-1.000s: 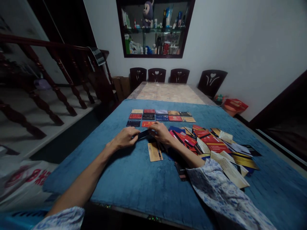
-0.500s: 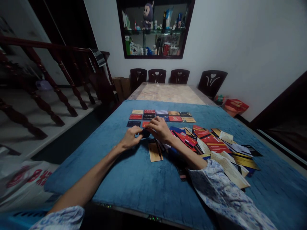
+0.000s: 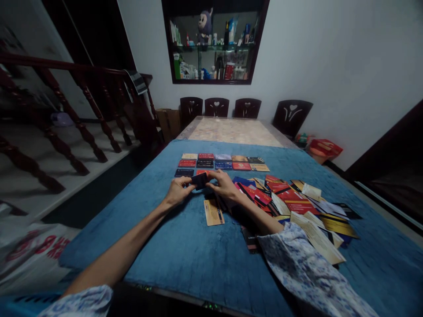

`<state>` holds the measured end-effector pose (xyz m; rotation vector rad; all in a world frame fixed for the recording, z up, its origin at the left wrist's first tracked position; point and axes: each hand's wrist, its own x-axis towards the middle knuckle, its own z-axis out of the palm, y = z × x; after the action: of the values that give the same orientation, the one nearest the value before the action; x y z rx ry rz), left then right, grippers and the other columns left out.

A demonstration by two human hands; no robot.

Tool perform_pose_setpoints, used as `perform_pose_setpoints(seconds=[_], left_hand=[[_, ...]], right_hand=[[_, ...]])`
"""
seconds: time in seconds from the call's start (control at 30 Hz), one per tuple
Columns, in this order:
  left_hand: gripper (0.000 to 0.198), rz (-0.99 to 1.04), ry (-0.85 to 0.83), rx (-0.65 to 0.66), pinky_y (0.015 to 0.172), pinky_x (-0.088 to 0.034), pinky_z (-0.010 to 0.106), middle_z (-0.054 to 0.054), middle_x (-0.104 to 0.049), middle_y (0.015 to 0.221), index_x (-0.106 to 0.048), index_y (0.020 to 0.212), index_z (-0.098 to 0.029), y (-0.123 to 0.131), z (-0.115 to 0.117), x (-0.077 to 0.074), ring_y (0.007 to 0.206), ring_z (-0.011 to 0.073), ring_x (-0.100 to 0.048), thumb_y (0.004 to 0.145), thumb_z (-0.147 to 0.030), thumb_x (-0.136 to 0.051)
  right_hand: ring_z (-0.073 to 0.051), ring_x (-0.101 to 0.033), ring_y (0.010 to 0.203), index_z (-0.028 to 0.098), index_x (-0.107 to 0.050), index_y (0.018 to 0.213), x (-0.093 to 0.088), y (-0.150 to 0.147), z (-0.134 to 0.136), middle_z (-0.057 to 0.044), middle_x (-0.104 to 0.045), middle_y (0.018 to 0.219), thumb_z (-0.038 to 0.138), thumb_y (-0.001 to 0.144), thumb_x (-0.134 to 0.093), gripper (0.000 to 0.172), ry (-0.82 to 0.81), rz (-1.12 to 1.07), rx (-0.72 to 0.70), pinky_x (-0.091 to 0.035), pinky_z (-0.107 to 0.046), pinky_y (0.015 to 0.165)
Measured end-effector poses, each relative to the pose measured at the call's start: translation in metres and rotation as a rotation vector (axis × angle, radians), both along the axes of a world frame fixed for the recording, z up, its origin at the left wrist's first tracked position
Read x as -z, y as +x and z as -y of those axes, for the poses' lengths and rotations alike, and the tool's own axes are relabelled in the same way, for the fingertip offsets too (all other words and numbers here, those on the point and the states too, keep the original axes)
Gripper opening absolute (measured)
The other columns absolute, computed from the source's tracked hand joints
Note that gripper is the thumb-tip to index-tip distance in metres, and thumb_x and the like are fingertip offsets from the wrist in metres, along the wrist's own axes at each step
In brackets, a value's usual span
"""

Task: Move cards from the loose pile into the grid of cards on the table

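dark card is held tilted over blue cloth, just on nr. side of laid-out cards; l. edge is pinched by fingers of left hand, r. edge by those of right hand. tan card is noted flat, nearer camera; loose card pile is spread to r.

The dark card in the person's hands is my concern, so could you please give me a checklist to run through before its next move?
1. Dark card gripped from both sides: ok, left hand and right hand hold it.
2. Print on that card readable: cannot tell.
3. Two back rows of cards laid out evenly: ok, five in each.
4. Red card in the front row fully visible: not ok, partly hidden.
5. Loose pile spread without overlap: not ok, cards overlap.
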<state>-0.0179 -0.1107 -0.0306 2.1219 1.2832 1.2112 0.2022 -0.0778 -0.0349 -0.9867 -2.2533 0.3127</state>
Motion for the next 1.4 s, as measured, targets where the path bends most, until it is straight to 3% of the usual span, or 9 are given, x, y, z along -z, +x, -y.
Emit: perform_pose_setpoints(seconds=[0.17,0.33,0.47,0.67,1.0,1.23,1.4], left_hand=[[0.019,0.026,-0.032,-0.02,0.057,-0.039,0.022,-0.001,-0.066,0.062,-0.077,0.074,-0.015,0.0,-0.002,0.002,0.057,0.0098,-0.047,0.077,-0.031,-0.068],[0.027,0.052,-0.045,-0.062,0.057,-0.042,0.023,0.001,-0.071,0.074,-0.078,0.095,-0.015,-0.003,-0.005,0.003,0.061,0.0115,-0.055,0.075,-0.031,-0.069],[0.027,0.046,0.003,-0.125,0.061,-0.046,0.024,0.002,-0.073,0.08,-0.076,0.098,-0.016,-0.005,-0.005,0.003,0.064,0.0127,-0.058,0.075,-0.027,-0.069],[0.025,-0.047,0.1,-0.117,0.069,-0.049,0.025,0.001,-0.072,0.083,-0.073,0.102,-0.017,-0.006,-0.003,0.003,0.068,0.0127,-0.06,0.08,-0.019,-0.062],[0.032,-0.267,0.217,-0.036,0.083,-0.051,0.028,0.001,-0.066,0.084,-0.068,0.107,-0.02,-0.012,-0.006,0.014,0.081,0.0152,-0.062,0.081,-0.006,-0.056],[0.039,-0.373,0.148,-0.045,0.087,-0.052,0.034,0.004,-0.064,0.093,-0.061,0.116,-0.019,-0.01,-0.001,0.014,0.088,0.0195,-0.061,0.079,-0.008,-0.058],[0.043,-0.413,0.089,-0.049,0.083,-0.052,0.035,0.004,-0.062,0.091,-0.058,0.121,-0.02,-0.008,0.001,0.013,0.082,0.0198,-0.061,0.078,-0.012,-0.062]], right_hand=[[-0.02,-0.059,0.089,0.018,-0.067,0.093,-0.005,-0.003,0.004,-0.005,-0.07,0.089,0.013,0.085,-0.063,0.01,-0.003,0.011,0.002,-0.041,-0.031,0.08],[-0.021,-0.059,0.095,0.021,-0.068,0.101,-0.013,-0.003,0.012,-0.006,-0.072,0.098,0.012,0.088,-0.06,0.017,0.062,0.119,0.053,-0.038,-0.034,0.084],[-0.023,-0.056,0.1,0.022,-0.068,0.106,-0.017,-0.003,0.015,-0.007,-0.073,0.103,0.017,0.093,-0.058,0.017,0.138,0.212,0.085,-0.034,-0.035,0.082],[-0.024,-0.051,0.1,0.022,-0.068,0.11,-0.014,-0.005,0.014,-0.008,-0.073,0.105,0.021,0.096,-0.055,0.019,0.224,0.309,0.102,-0.03,-0.035,0.08],[-0.024,-0.049,0.104,0.023,-0.065,0.117,-0.009,-0.008,0.016,-0.008,-0.071,0.111,0.021,0.096,-0.055,0.023,0.247,0.355,0.114,-0.031,-0.037,0.085],[-0.028,-0.049,0.11,0.024,-0.059,0.129,-0.01,-0.009,0.022,-0.011,-0.067,0.118,0.023,0.091,-0.062,0.038,0.21,0.447,0.155,-0.034,-0.04,0.087],[-0.029,-0.05,0.111,0.029,-0.054,0.139,-0.007,-0.007,0.022,-0.012,-0.063,0.12,0.028,0.088,-0.065,0.052,0.175,0.482,0.189,-0.037,-0.041,0.087]])
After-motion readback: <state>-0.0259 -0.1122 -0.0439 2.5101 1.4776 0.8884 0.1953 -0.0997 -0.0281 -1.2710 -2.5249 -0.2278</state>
